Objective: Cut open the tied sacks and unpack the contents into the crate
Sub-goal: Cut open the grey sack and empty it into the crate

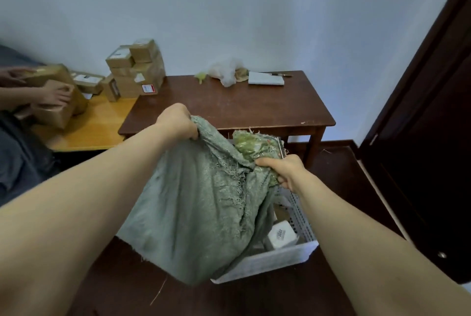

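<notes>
Sack (204,201) hangs over the crate (275,259), left hand (178,122) and right hand (283,170) each clenched on bunched cloth, holding it high, likely so contents drop in beside the box (280,235).

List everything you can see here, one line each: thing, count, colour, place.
sack: one, grey-green, held over the crate
crate: one, white, on the floor
small box: one, white, inside the crate
dark table: one, brown, behind the crate
plastic bag: one, whitish, on the dark table
flat packet: one, white, beside the plastic bag
light table: one, yellow-tan, left
cardboard boxes: several, brown, on the light table
door: one, dark, right
another person's hands: two, on cardboard boxes, far left
left hand: fingers grip the sack's upper edge
right hand: fingers grip the sack's bunched edge
</notes>
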`<state>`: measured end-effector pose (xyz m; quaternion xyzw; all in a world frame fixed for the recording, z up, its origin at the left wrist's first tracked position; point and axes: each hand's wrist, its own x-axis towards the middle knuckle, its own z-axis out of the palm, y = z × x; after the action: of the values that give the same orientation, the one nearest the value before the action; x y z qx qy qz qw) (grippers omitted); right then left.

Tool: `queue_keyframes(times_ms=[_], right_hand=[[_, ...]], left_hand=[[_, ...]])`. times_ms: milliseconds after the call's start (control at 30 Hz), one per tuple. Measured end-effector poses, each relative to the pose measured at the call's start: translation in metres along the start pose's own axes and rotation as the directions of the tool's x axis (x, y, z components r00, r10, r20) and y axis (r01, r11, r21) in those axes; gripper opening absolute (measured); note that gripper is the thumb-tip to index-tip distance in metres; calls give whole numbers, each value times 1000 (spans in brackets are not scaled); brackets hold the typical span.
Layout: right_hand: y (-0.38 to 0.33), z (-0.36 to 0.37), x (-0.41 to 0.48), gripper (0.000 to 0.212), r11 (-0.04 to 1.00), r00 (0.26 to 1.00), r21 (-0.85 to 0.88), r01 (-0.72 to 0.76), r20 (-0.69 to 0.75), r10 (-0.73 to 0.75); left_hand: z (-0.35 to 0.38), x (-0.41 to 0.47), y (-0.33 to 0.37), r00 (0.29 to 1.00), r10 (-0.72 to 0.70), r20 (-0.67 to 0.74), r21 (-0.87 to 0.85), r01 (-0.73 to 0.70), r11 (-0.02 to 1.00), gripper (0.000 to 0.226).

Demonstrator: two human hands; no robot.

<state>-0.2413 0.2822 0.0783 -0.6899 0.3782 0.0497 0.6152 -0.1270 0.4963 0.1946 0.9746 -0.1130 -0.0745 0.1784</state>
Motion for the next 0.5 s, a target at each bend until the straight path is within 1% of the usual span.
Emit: queue_keyframes(times_ms=[67, 133, 167, 233, 267, 300, 333, 400, 467, 500], right_hand=[[-3, 7, 26, 50, 998, 999, 49, -43, 27, 42], [-3, 12, 61, 54, 989, 993, 109, -102, 63, 96], [1, 14, 81, 63, 984, 990, 129, -126, 75, 117], [13, 16, 116, 86, 978, 980, 110, -175, 114, 163], [21, 16, 130, 93, 973, 971, 98, -207, 142, 192], [31, 15, 143, 96, 965, 960, 94, -243, 163, 226], [41, 12, 155, 94, 953, 948, 101, -286, 171, 267], [62, 6, 184, 84, 923, 926, 137, -360, 173, 335], [79, 3, 210, 77, 913, 916, 133, -386, 172, 362], [87, 3, 222, 76, 911, 913, 124, -394, 170, 372]], left_hand=[[2, 25, 8, 1000, -16, 21, 45, 15, 999, 35], [13, 54, 16, 999, -39, 34, 65, 37, 997, 33], [24, 68, 20, 997, -58, 45, 70, 54, 996, 33], [55, 90, 25, 991, -111, 80, 86, 105, 991, 33], [72, 99, 27, 984, -147, 99, 97, 138, 986, 31], [90, 107, 28, 975, -186, 122, 109, 173, 979, 27], [110, 113, 25, 964, -226, 143, 110, 211, 971, 25], [149, 124, 15, 936, -301, 180, 103, 287, 952, 20], [185, 133, 5, 908, -356, 221, 95, 343, 934, 13], [200, 138, 3, 899, -369, 236, 80, 360, 929, 12]])
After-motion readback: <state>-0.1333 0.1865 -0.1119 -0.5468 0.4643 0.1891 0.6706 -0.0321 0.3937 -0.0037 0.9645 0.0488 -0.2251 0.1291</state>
